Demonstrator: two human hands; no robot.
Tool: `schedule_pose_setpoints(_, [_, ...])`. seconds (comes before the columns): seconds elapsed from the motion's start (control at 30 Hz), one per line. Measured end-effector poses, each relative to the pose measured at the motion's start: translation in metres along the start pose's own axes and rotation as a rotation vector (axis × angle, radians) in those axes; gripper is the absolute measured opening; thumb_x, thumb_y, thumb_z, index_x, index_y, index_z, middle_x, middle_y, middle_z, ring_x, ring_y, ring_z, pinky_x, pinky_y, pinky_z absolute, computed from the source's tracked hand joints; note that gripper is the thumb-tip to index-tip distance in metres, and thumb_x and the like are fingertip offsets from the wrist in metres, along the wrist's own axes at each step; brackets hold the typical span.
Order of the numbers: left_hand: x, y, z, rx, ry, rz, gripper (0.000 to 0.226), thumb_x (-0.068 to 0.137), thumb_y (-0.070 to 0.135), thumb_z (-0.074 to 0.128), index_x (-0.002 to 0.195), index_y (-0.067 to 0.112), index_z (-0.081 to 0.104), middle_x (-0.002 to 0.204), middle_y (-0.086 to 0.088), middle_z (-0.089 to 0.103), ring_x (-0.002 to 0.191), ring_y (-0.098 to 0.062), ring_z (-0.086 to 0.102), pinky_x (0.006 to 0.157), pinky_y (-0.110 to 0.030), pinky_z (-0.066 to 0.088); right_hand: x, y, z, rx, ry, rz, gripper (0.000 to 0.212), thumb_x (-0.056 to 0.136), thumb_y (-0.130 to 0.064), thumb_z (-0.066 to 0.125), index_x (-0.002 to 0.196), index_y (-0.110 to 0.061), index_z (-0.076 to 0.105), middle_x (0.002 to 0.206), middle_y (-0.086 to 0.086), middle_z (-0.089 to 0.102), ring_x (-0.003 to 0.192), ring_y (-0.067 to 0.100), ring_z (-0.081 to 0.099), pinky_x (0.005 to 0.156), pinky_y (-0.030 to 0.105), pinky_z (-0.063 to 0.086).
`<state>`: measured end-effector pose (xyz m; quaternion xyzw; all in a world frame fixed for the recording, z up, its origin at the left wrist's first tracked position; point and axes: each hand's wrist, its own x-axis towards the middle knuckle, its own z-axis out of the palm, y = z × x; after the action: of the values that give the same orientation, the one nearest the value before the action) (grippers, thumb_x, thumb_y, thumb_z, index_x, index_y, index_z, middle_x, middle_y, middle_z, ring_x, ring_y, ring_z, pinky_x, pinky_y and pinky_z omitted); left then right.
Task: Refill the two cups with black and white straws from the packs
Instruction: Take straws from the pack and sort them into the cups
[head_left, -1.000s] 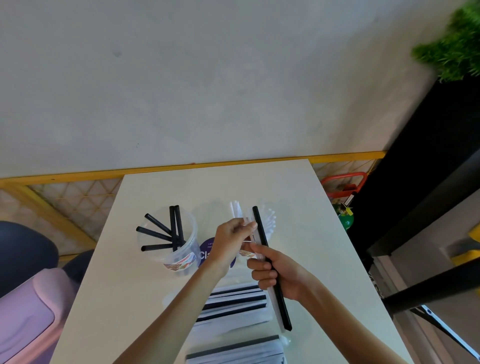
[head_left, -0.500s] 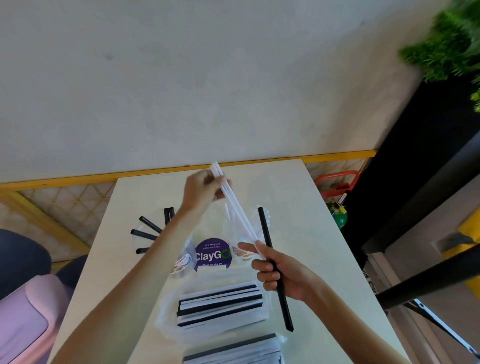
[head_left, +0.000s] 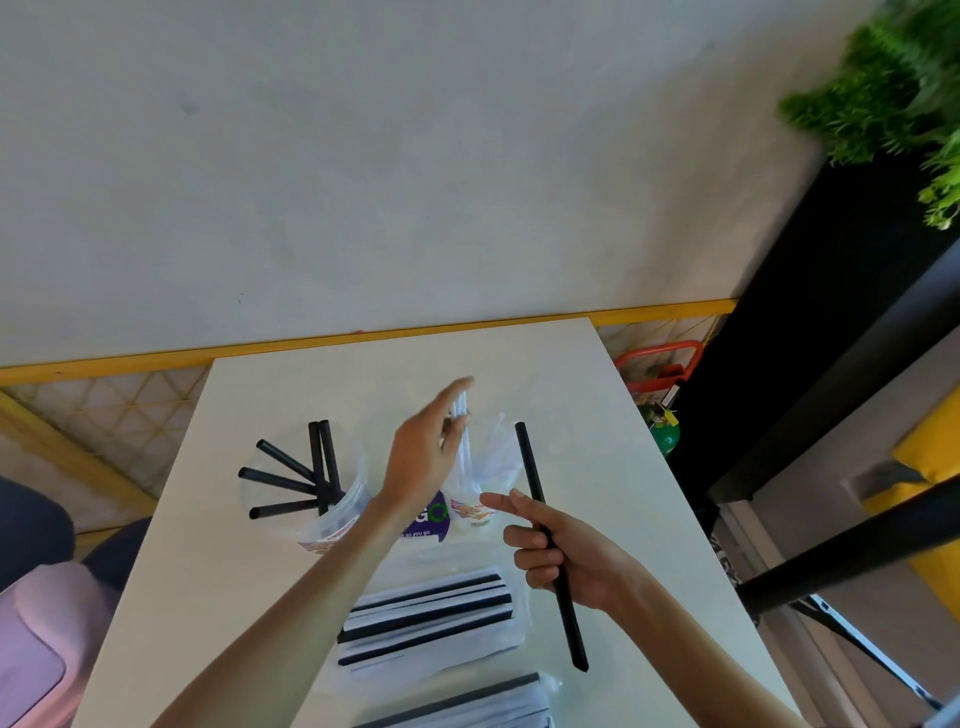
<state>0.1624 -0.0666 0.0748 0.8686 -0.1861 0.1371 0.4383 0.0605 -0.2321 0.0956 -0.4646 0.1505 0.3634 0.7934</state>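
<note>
My left hand (head_left: 423, 457) hovers over the right clear cup (head_left: 496, 470), fingers stretched out and blurred. White straws (head_left: 461, 423) stand in that cup just beside its fingertips. My right hand (head_left: 558, 553) grips one long black straw (head_left: 530, 467) around its middle, tip pointing away from me. The left clear cup (head_left: 358, 475) holds several black straws (head_left: 291, 486), fanned out. Near me lies an opened pack of wrapped straws (head_left: 431, 618), with a second pack (head_left: 467, 706) at the table's front edge.
A purple label (head_left: 434, 519) stands between the cups on the white table (head_left: 597, 415). A pink seat (head_left: 36, 639) is at the left. A red-handled cart (head_left: 660, 364) and black furniture (head_left: 810, 322) lie to the right, the wall straight ahead.
My left hand pulled white straws up out of my right hand, carried them over the right cup and has spread its fingers there. My right hand keeps the black straw.
</note>
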Motion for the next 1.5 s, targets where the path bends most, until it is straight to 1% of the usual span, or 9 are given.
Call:
schedule_pose_setpoints(0.2, [-0.015, -0.016, 0.022, 0.039, -0.07, -0.067, 0.033, 0.094, 0.013, 0.052, 0.126, 0.019, 0.055, 0.057, 0.009, 0.05, 0.058, -0.018, 0.058, 0.057, -0.009, 0.039, 0.001, 0.0, -0.004, 0.019, 0.01, 0.016, 0.037, 0.09, -0.04, 0.049, 0.122, -0.023, 0.056, 0.052, -0.008, 0.025, 0.037, 0.004, 0.023, 0.035, 0.012, 0.026])
schedule_pose_setpoints(0.3, [-0.018, -0.021, 0.026, 0.087, -0.115, -0.024, 0.035, 0.095, 0.013, 0.049, 0.13, 0.017, 0.052, 0.09, -0.002, 0.069, 0.075, -0.016, 0.062, 0.067, -0.011, 0.041, 0.003, 0.0, -0.004, 0.025, 0.018, 0.024, 0.035, 0.093, -0.039, 0.047, 0.122, -0.023, 0.056, 0.052, -0.008, 0.025, 0.037, 0.004, 0.023, 0.035, 0.012, 0.026])
schedule_pose_setpoints(0.47, [-0.015, -0.021, 0.026, 0.379, -0.099, 0.178, 0.043, 0.087, 0.003, 0.057, 0.129, 0.0, 0.05, 0.128, -0.016, 0.057, 0.116, -0.033, 0.056, 0.083, -0.036, 0.056, 0.008, -0.001, 0.0, 0.012, 0.023, 0.035, 0.033, 0.094, -0.037, 0.046, 0.123, -0.024, 0.056, 0.052, -0.008, 0.025, 0.037, 0.004, 0.023, 0.036, 0.012, 0.026])
schedule_pose_setpoints(0.6, [-0.017, -0.008, 0.012, 0.318, -0.011, 0.107, 0.044, 0.096, 0.021, 0.037, 0.135, 0.001, 0.043, 0.138, -0.016, 0.046, 0.126, -0.027, 0.046, 0.089, -0.02, 0.043, 0.012, -0.001, 0.008, 0.018, 0.002, 0.038, 0.029, 0.096, -0.035, 0.044, 0.119, -0.023, 0.058, 0.051, -0.008, 0.026, 0.036, 0.004, 0.024, 0.035, 0.012, 0.026])
schedule_pose_setpoints(0.77, [-0.04, 0.007, -0.002, -0.079, 0.082, -0.098, 0.032, 0.095, 0.018, 0.044, 0.125, 0.009, 0.053, 0.116, -0.006, 0.057, 0.087, -0.012, 0.06, 0.076, -0.019, 0.051, 0.02, 0.002, 0.025, -0.022, -0.036, 0.048, 0.025, 0.098, -0.029, 0.043, 0.114, -0.021, 0.06, 0.051, -0.009, 0.026, 0.037, 0.003, 0.023, 0.035, 0.012, 0.025])
schedule_pose_setpoints(0.93, [-0.055, 0.025, -0.014, -0.451, 0.033, -0.556, 0.035, 0.091, 0.017, 0.057, 0.125, 0.013, 0.049, 0.094, -0.002, 0.065, 0.069, -0.009, 0.065, 0.067, -0.025, 0.056, 0.029, 0.007, 0.048, -0.071, -0.091, 0.063, 0.017, 0.098, -0.026, 0.044, 0.084, -0.017, 0.048, 0.047, -0.01, 0.029, 0.033, 0.003, 0.023, 0.034, 0.011, 0.021])
schedule_pose_setpoints(1.1, [-0.054, 0.023, -0.039, -0.575, -0.009, -0.717, 0.038, 0.089, 0.013, 0.06, 0.126, 0.008, 0.049, 0.089, -0.013, 0.068, 0.069, -0.02, 0.064, 0.067, -0.03, 0.055, 0.035, 0.013, 0.067, -0.103, -0.119, 0.073, 0.019, 0.095, -0.026, 0.048, 0.078, -0.02, 0.051, 0.049, -0.009, 0.029, 0.036, 0.002, 0.026, 0.035, 0.011, 0.025])
schedule_pose_setpoints(1.3, [-0.019, 0.01, -0.108, -0.466, 0.369, -0.484, 0.049, 0.088, 0.004, 0.056, 0.133, 0.012, 0.038, 0.082, -0.009, 0.062, 0.067, -0.013, 0.061, 0.057, -0.021, 0.053, 0.04, 0.023, 0.072, -0.112, -0.108, 0.043, 0.043, 0.077, -0.048, 0.054, 0.106, -0.018, 0.063, 0.078, 0.002, 0.065, 0.072, 0.016, 0.064, 0.072, 0.03, 0.055])
schedule_pose_setpoints(1.5, [-0.009, -0.002, -0.176, -0.066, 0.634, -0.146, 0.058, 0.091, 0.007, 0.054, 0.142, 0.017, 0.028, 0.082, 0.009, 0.054, 0.069, 0.002, 0.056, 0.067, -0.01, 0.047, 0.054, 0.032, 0.064, -0.062, 0.0, 0.077, 0.039, 0.095, -0.045, 0.038, 0.113, -0.018, 0.059, 0.101, 0.009, 0.069, 0.094, 0.024, 0.065, 0.086, 0.038, 0.051])
